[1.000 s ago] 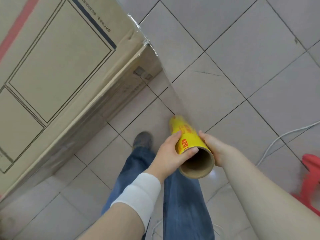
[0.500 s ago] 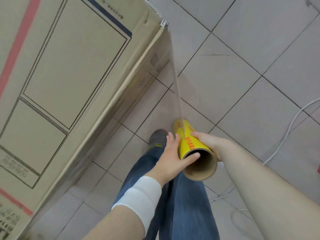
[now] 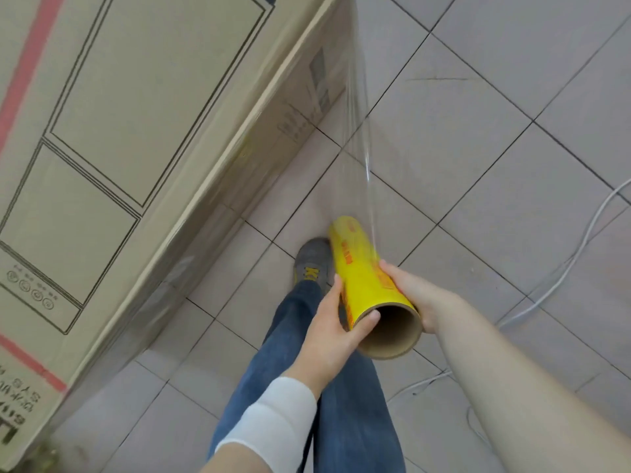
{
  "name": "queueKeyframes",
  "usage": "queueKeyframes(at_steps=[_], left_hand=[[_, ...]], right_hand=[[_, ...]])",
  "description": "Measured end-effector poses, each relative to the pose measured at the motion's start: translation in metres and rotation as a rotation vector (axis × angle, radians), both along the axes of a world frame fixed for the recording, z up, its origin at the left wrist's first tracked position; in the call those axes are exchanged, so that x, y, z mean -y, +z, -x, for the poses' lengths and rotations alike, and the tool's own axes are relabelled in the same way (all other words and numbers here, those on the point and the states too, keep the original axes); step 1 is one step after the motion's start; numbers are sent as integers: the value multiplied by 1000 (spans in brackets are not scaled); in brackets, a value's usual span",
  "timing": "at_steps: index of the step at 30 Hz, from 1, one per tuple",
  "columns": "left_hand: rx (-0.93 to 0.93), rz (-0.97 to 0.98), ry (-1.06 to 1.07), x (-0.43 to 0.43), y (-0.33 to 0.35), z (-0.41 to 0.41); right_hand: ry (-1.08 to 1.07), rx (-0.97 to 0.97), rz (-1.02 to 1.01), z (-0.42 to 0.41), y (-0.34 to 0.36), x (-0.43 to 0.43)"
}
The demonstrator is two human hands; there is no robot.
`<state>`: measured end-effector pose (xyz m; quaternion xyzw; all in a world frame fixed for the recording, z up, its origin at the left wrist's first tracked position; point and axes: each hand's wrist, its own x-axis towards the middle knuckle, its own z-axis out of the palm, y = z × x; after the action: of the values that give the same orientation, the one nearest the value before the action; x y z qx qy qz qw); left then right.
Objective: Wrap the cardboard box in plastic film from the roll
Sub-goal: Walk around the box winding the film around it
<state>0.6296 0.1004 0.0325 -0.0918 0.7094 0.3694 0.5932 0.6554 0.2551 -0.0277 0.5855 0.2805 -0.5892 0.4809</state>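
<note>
The large cardboard box [image 3: 119, 131] stands on the tiled floor [image 3: 478, 148] and fills the left of the view, its top printed with black outlines and a pink stripe. Just to its right, the person holds the yellow roll [image 3: 358, 268] in both hands, tilted, with the open cardboard core towards the camera and the far end pointing down beside a grey shoe [image 3: 312, 259]. The left hand [image 3: 329, 332] grips the near end from the left, thumb curled over the rim and fingers pressed together along the roll's side. The right hand [image 3: 418, 298] clasps the other side with its thumb laid along the top; its fingers are hidden behind the roll. A taut sheet of plastic film [image 3: 356, 138] runs from the roll up to the box's far corner, and the box's side face looks glossy, perhaps already covered. A white wristband [image 3: 273, 421] sits on the left forearm, and a white cable [image 3: 580, 244] lies on the floor to the right.
</note>
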Motion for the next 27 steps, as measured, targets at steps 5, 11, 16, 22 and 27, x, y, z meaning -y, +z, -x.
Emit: queueKeyframes(at_steps=[5, 11, 16, 22, 27], left_hand=[[44, 25, -254, 18, 1, 3], [-20, -7, -531, 17, -11, 34], [-84, -21, -357, 66, -7, 31], [-20, 43, -147, 124, 12, -14], [-5, 4, -213, 142, 5, 3]], right_hand=[[349, -88, -69, 2, -16, 35], [124, -50, -65, -14, -21, 55], [-150, -18, -121, -39, -8, 72], [-302, -18, -116, -25, -5, 130], [-93, -66, -163, -19, -11, 152]])
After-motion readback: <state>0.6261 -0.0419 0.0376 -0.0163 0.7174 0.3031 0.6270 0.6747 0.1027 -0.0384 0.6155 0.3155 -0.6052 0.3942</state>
